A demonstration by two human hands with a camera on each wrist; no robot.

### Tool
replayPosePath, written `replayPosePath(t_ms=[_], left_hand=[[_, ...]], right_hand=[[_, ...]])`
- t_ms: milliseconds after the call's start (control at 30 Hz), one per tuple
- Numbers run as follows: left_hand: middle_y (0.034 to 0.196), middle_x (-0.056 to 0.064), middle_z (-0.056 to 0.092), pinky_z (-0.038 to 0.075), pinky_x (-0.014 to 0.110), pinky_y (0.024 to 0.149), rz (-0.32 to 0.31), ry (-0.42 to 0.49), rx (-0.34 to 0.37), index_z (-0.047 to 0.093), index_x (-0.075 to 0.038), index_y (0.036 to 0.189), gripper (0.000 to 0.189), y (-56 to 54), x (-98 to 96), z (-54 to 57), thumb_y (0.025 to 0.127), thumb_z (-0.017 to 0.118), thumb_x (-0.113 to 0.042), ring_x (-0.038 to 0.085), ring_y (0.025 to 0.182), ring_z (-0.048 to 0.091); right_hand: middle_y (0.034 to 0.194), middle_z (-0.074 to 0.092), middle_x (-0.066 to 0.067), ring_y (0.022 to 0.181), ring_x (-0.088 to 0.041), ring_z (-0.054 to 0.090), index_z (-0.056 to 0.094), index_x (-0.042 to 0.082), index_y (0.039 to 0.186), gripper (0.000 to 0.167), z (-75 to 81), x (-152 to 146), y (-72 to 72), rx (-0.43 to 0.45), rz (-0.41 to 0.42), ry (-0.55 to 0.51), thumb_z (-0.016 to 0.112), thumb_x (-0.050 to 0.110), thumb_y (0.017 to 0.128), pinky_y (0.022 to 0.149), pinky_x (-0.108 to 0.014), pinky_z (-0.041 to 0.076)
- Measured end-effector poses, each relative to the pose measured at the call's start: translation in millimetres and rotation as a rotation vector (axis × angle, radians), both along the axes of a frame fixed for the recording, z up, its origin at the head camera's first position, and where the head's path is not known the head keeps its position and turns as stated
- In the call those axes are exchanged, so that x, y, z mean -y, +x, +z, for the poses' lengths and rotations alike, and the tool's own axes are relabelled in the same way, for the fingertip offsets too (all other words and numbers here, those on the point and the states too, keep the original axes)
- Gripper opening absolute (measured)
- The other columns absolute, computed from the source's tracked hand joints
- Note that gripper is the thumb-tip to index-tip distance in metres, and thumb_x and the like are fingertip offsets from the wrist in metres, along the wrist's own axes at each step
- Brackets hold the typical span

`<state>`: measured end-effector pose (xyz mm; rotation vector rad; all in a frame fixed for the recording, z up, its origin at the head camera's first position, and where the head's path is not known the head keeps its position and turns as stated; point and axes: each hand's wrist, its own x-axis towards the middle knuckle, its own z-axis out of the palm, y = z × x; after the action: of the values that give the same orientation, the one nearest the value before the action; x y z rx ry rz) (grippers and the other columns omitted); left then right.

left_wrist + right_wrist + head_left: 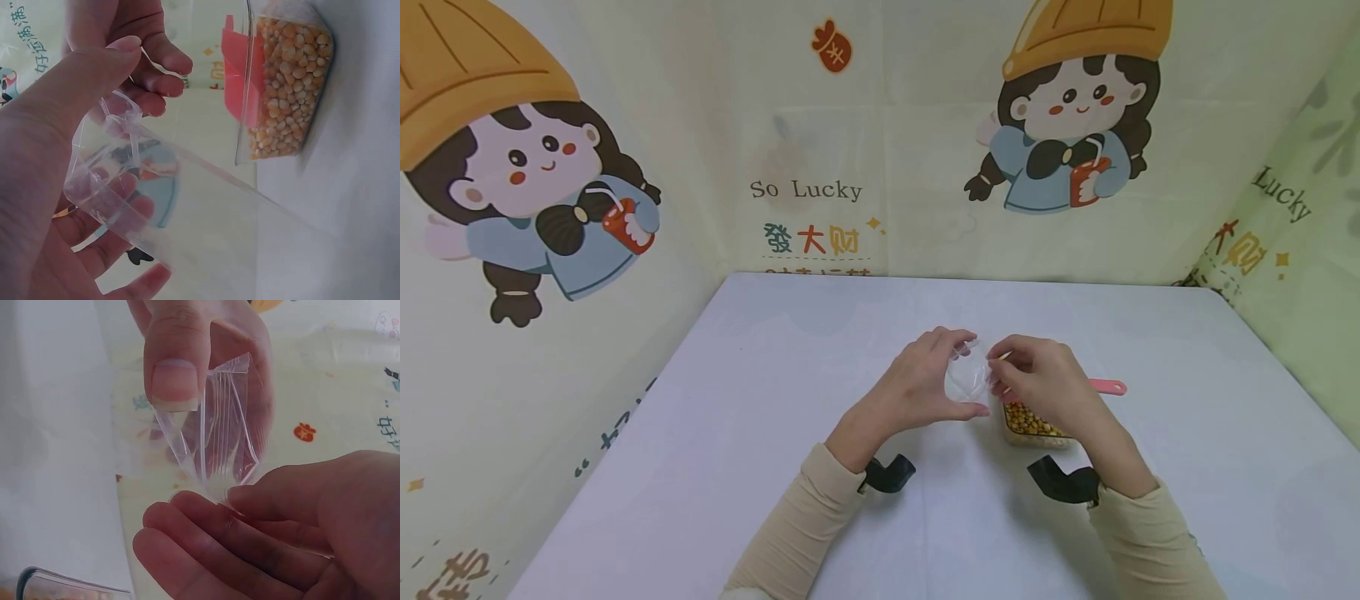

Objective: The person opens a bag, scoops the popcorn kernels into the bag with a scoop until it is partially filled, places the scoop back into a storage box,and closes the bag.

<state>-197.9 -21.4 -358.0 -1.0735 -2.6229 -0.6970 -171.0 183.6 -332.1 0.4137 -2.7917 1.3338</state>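
Note:
A clear plastic zip bag (967, 377) is held up above the table between both hands. My left hand (917, 379) curls around the bag, its thumb on one side and fingers on the other. Thumb and forefinger of my right hand (1048, 379) pinch the bag's edge, seen closely in the right wrist view, where the bag (219, 425) stands partly spread with its zip ridges showing. Nothing shows inside it. Below the right hand sits a clear container of corn kernels (1033, 421), partly covered by that hand. A pink scoop (240, 81) lies in the container.
The scoop's pink handle (1107, 387) sticks out beyond the right hand. A white table (760, 400) spreads around, with printed cloth walls (917, 150) behind and at the sides. Black wrist mounts (1063, 481) hang under the forearms.

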Motion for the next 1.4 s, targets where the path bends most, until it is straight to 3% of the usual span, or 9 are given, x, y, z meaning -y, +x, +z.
replayPosePath(t_ms=[267,433,600,800,1033,1400], left_hand=[[0.121,-0.002,0.057,0.05,0.031,0.094,0.017,-0.018,0.002,0.045,-0.014,0.141,0.089,-0.9,-0.7,-1.1,0.073,0.081,-0.059,0.012,0.111,0.056],[0.124,-0.002,0.056,0.051,0.031,0.094,0.035,-0.037,0.048,0.043,-0.015,0.143,0.09,-1.6,-1.3,-2.7,0.074,0.081,-0.059,0.012,0.112,0.055],[0.125,-0.002,0.056,0.051,0.03,0.093,0.044,-0.047,0.096,0.042,-0.016,0.144,0.088,-1.7,-2.2,-4.3,0.076,0.079,-0.057,0.013,0.113,0.056],[0.124,-0.002,0.056,0.052,0.03,0.092,0.061,-0.043,0.106,0.043,-0.015,0.143,0.087,-2.5,-1.1,-6.6,0.076,0.08,-0.056,0.013,0.112,0.056],[0.125,-0.003,0.056,0.051,0.031,0.093,0.07,-0.044,0.134,0.043,-0.016,0.143,0.086,-2.7,-0.4,-7.1,0.076,0.08,-0.056,0.013,0.113,0.055],[0.125,-0.002,0.057,0.052,0.032,0.093,0.08,-0.059,0.155,0.043,-0.016,0.143,0.085,-2.7,-1.6,-6.9,0.077,0.08,-0.055,0.013,0.113,0.055]], right_hand=[[0.081,0.074,-0.007,0.07,-0.016,0.071,0.069,0.003,0.105,0.017,4.9,-10,0.1,-0.057,-0.033,0.07,0.058,0.015,0.099,0.065,-0.024,0.056],[0.085,0.074,-0.008,0.075,-0.016,0.072,0.068,0.005,0.109,0.022,9.8,-20,0.0,-0.028,-0.062,0.067,0.056,0.021,0.101,0.07,-0.027,0.058],[0.091,0.073,-0.011,0.079,-0.019,0.072,0.065,0.005,0.112,0.028,15.5,-37,2.5,-0.009,-0.116,0.059,0.054,0.029,0.103,0.07,-0.029,0.059],[0.098,0.073,-0.017,0.083,-0.025,0.074,0.063,0.002,0.114,0.033,17.1,-59,4.9,-0.046,-0.196,0.065,0.051,0.03,0.104,0.07,-0.027,0.059],[0.101,0.073,-0.02,0.074,-0.006,0.073,0.063,0.002,0.117,0.04,13.3,-90,7.9,-0.073,-0.327,0.1,0.048,0.036,0.103,0.065,-0.011,0.05],[0.104,0.072,-0.023,0.077,-0.013,0.074,0.061,-0.002,0.12,0.043,3.9,-110,3.7,-0.042,-0.394,0.157,0.047,0.035,0.104,0.07,-0.031,0.059]])
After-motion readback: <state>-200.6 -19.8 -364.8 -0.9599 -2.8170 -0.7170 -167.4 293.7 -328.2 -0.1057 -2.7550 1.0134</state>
